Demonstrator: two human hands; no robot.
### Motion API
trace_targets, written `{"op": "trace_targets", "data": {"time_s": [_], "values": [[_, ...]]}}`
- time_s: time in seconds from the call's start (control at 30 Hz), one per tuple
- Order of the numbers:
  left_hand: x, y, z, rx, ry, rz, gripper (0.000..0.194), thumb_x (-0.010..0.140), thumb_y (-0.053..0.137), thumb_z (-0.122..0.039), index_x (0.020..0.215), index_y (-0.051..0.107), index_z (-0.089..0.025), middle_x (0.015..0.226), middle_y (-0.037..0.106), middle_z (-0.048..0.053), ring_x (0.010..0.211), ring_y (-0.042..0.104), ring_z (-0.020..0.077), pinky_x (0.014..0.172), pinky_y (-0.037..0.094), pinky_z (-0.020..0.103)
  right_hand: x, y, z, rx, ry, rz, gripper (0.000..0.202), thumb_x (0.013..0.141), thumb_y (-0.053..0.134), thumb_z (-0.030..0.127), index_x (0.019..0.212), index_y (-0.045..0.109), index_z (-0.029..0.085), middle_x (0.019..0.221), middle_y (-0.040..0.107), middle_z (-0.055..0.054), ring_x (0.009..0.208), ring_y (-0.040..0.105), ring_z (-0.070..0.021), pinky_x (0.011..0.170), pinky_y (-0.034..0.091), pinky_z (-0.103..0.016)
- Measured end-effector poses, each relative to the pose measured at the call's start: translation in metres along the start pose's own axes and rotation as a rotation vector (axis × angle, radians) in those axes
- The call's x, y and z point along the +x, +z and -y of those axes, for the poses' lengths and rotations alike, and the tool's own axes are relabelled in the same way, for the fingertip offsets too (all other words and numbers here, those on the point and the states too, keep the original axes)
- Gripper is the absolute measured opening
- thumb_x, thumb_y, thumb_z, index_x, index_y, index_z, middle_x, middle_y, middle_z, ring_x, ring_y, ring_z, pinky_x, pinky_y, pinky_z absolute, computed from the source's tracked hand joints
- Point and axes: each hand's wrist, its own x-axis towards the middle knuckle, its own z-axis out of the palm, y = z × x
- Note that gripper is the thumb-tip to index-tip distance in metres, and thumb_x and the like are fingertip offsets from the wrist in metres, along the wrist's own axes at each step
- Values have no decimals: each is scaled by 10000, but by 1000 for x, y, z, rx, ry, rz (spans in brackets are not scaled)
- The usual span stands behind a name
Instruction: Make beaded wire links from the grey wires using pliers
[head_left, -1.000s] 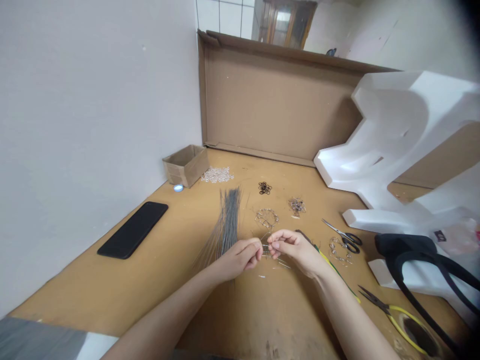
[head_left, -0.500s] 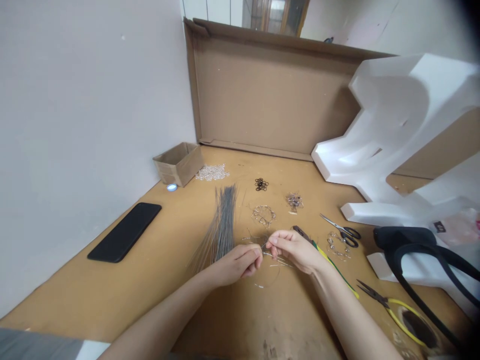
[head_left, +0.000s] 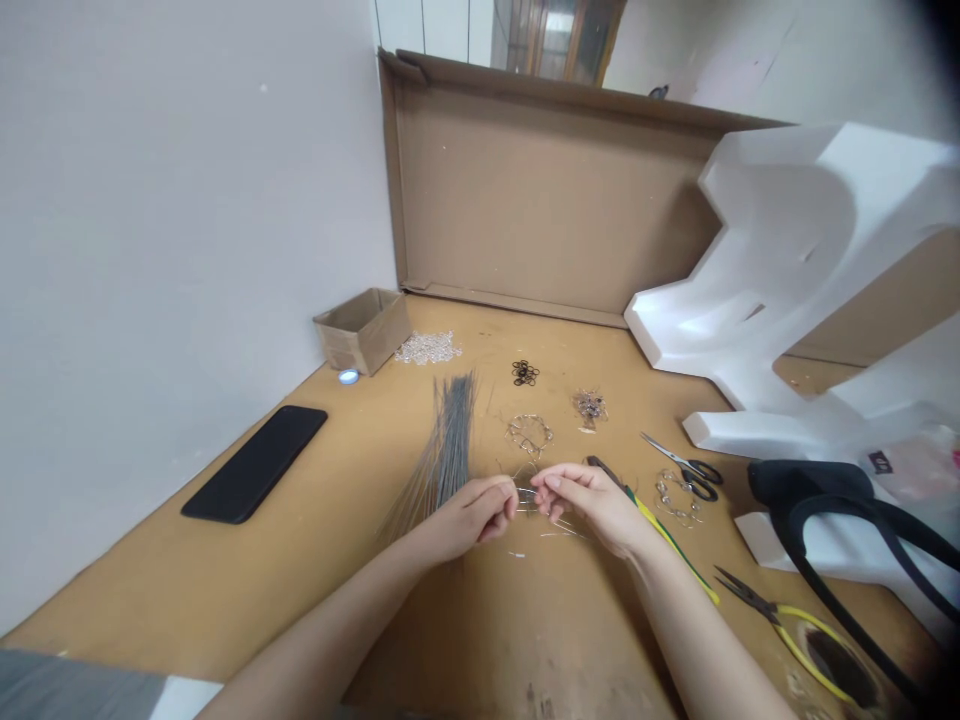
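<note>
My left hand is closed in a pinch on thin wire, just right of a bundle of straight grey wires. Across a small gap, my right hand pinches the same wire piece with thumb and forefinger. Fine strands show between the two hands, but their exact shape is too small to make out. Loose wire bits lie on the table beneath. Beyond the hands sits a ring of twisted wire. Green-and-yellow-handled pliers lie partly behind my right hand.
Scissors, a beaded wire ring and yellow-handled pliers lie to the right. Farther back are black rings, clear beads and a small cardboard box. A black phone lies left; white foam stands right.
My hands have moved slightly apart, the left one a little to the left, and more wire shows between them. The camera view has shifted slightly.
</note>
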Motion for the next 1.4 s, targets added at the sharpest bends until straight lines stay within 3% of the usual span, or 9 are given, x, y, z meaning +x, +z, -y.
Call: {"op": "trace_targets", "data": {"time_s": [0.13, 0.33, 0.6, 1.07, 1.4], "values": [[0, -1, 1, 14, 13, 9, 279, 865, 252, -272, 698, 446, -161, 448, 359, -72, 402, 290, 67, 447, 257, 188, -3, 2, 0, -61, 1, -11, 237, 725, 636, 349, 873, 649, 163, 731, 638, -33, 652, 572, -116, 613, 442, -249], [0, -1, 2, 25, 31, 12, 286, 878, 261, -281, 749, 484, -156, 450, 368, -73, 411, 309, 62, 461, 275, 181, -4, 8, -3, -183, 43, -109, 231, 706, 645, 381, 776, 633, 161, 643, 604, 2, 524, 501, -66, 502, 385, -194], [6, -2, 10, -174, 1, 3, 316, 874, 266, -373, 947, 481, -153, 473, 418, -69, 374, 356, 70, 409, 297, 182, -2, 5, -4, -90, 11, -125, 224, 696, 663, 361, 712, 630, 140, 604, 607, 6, 501, 508, -65, 525, 410, -209], [4, -1, 5, 5, 58, -58, 290, 875, 307, -346, 898, 516, -147, 450, 388, -80, 396, 340, 61, 458, 312, 184, -1, 7, -5, 103, 46, -111, 181, 689, 682, 310, 726, 636, 139, 627, 632, -2, 538, 540, -69, 566, 422, -204], [3, -1, 4, 50, 69, -116, 289, 870, 319, -361, 848, 516, -151, 431, 369, -85, 388, 315, 59, 447, 282, 176, -1, 8, -4, 8, 22, -59, 217, 728, 634, 348, 768, 631, 135, 701, 645, -34, 598, 576, -99, 609, 451, -238]]}}
